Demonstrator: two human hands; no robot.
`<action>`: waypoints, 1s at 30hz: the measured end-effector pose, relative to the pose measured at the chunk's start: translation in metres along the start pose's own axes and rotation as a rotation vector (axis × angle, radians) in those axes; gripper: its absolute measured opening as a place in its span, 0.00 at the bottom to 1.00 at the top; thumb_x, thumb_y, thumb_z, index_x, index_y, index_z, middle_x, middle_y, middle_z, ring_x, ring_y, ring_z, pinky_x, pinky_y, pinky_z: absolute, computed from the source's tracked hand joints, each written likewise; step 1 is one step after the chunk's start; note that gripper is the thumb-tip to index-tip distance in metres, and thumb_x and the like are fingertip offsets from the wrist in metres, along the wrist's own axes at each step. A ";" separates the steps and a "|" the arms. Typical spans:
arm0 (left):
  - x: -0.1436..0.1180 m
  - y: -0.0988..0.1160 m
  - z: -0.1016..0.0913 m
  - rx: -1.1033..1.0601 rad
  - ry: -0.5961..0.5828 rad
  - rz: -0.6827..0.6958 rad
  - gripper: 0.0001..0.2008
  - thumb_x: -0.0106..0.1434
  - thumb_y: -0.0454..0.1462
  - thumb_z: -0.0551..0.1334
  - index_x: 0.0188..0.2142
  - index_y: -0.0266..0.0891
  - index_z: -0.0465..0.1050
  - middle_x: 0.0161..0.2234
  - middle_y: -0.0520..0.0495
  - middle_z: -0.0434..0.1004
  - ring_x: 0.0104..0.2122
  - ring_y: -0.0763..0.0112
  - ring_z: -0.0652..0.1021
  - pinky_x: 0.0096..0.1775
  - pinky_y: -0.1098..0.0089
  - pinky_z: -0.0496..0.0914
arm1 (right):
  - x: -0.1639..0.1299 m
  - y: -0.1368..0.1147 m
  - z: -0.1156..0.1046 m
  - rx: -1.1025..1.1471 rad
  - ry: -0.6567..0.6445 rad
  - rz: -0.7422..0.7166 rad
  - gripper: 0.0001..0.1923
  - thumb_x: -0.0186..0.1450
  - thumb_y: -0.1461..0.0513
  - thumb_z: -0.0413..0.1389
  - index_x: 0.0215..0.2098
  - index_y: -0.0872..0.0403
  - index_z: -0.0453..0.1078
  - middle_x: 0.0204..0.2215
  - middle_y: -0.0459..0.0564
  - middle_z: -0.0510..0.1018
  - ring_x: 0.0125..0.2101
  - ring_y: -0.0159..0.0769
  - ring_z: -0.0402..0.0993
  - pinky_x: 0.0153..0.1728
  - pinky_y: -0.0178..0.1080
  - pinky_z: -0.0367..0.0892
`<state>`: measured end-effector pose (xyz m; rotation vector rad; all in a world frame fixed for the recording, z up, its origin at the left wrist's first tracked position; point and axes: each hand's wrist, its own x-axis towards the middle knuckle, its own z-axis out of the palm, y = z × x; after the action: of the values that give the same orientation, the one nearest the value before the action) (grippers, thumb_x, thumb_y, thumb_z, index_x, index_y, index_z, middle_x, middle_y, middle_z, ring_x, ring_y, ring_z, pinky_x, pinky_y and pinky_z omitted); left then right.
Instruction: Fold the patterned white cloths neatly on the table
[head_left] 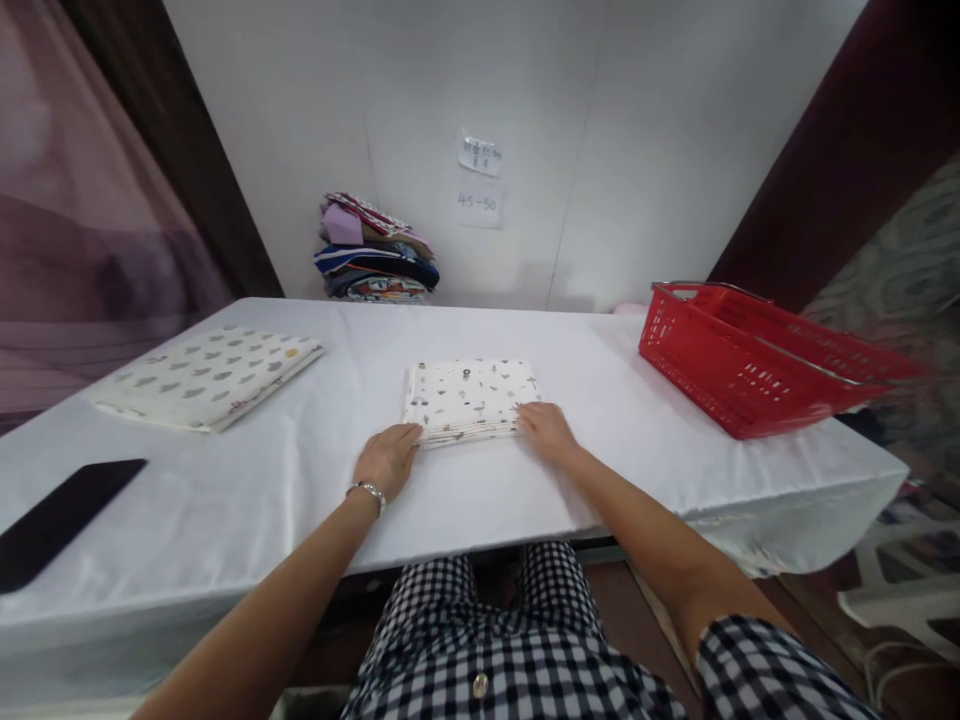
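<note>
A white folded cloth (pixel 476 395) with small scattered prints lies flat in the middle of the table, its layered folds stacked along the near edge. My left hand (pixel 388 462), with a silver bracelet at the wrist, closes on the cloth's near left corner. At the near right corner, my right hand (pixel 546 432) has its fingers over the top of the edge and grips it. The undersides of both hands are hidden.
The table has a white cover (pixel 480 510). To the left lie another folded cloth (pixel 214 375) with heart-like prints and a dark phone-like slab (pixel 64 520). A red basket (pixel 750 360) stands at the right. Folded fabrics (pixel 377 250) are piled by the back wall.
</note>
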<state>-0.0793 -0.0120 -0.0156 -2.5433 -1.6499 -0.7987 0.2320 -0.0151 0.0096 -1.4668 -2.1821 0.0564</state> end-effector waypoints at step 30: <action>0.011 0.018 -0.016 0.106 0.019 0.082 0.12 0.60 0.44 0.54 0.33 0.44 0.74 0.37 0.46 0.76 0.42 0.59 0.71 0.46 0.57 0.60 | 0.010 0.058 -0.009 0.247 -0.230 0.820 0.14 0.56 0.53 0.54 0.24 0.56 0.66 0.16 0.48 0.70 0.20 0.34 0.67 0.22 0.33 0.58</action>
<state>-0.0674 -0.0151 0.0078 -2.5046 -1.5276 -0.7068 0.2820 0.0157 0.0035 -2.1674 -1.5041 0.7706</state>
